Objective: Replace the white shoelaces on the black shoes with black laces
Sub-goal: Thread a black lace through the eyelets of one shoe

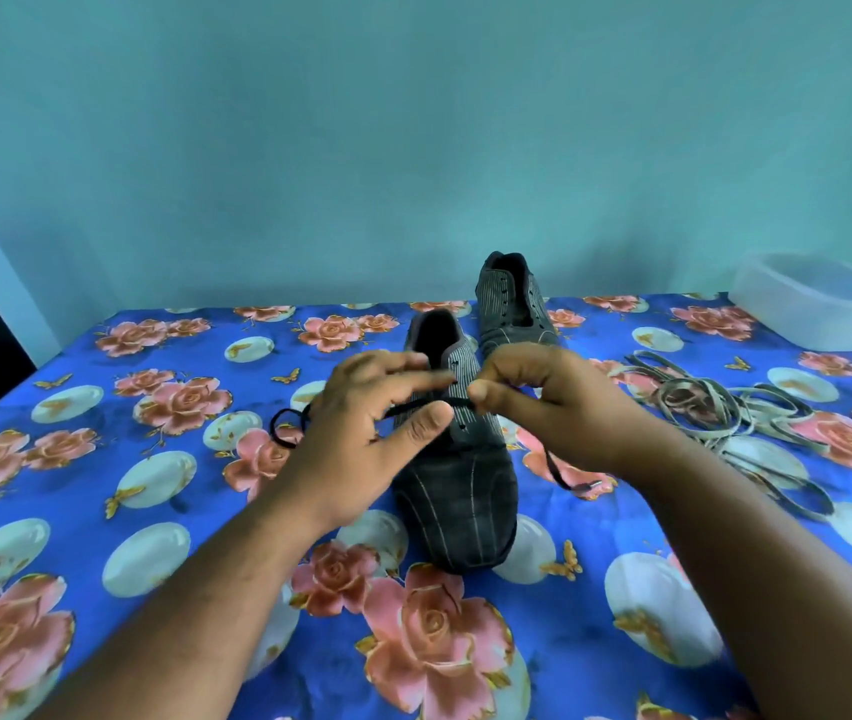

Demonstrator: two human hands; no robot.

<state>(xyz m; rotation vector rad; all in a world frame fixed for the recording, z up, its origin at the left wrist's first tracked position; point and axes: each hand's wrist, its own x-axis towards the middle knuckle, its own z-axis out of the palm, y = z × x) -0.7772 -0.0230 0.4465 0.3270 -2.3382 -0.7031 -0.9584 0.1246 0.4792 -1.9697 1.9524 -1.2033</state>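
On the floral cloth [102, 511] the near shoe [457, 491] lies toe toward the camera — both hands' fingers [434, 415] pinch the black lace [413, 407].

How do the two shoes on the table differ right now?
The near shoe has a black lace running across its eyelets, held by the left hand and right hand; the far shoe has bare eyelets and no lace. The near shoe is being worked on; the far shoe stands untouched behind it. Both are dark, pinstriped, and point toe-first at the camera.
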